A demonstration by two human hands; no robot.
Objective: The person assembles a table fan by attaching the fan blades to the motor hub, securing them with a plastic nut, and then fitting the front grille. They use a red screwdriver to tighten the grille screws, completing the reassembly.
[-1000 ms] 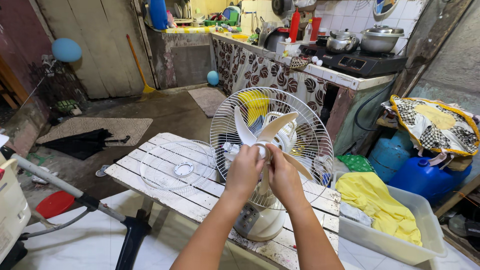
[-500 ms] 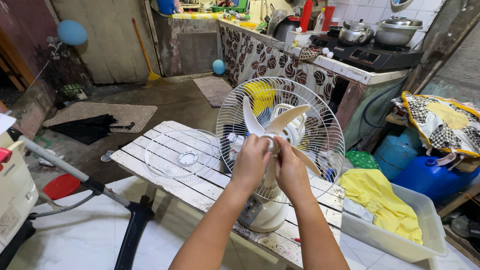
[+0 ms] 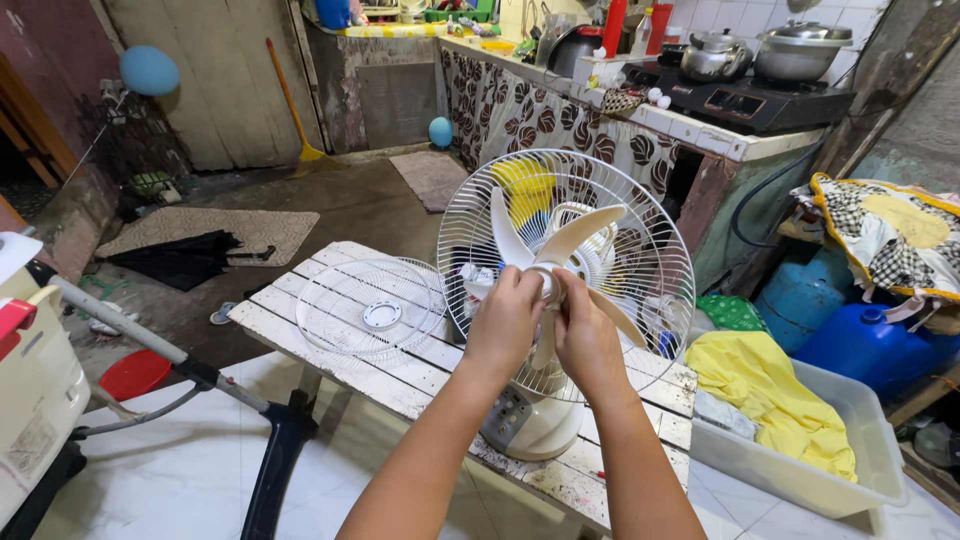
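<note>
White fan blades [image 3: 560, 245] carry a hub that we pinch with both hands, left hand [image 3: 505, 320] and right hand [image 3: 585, 335]; the loose grille [image 3: 370, 308] lies left of them on the desk [image 3: 300, 325].

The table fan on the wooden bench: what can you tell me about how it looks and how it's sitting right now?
The table fan is white, seemingly plastic, standing upright on the worn white slatted bench. Its pale blades are exposed; the round wire rear guard remains behind them. The front guard lies flat on the bench beside it. The squat base has buttons. The left hand and right hand both grip the hub at the blades' centre.
</note>
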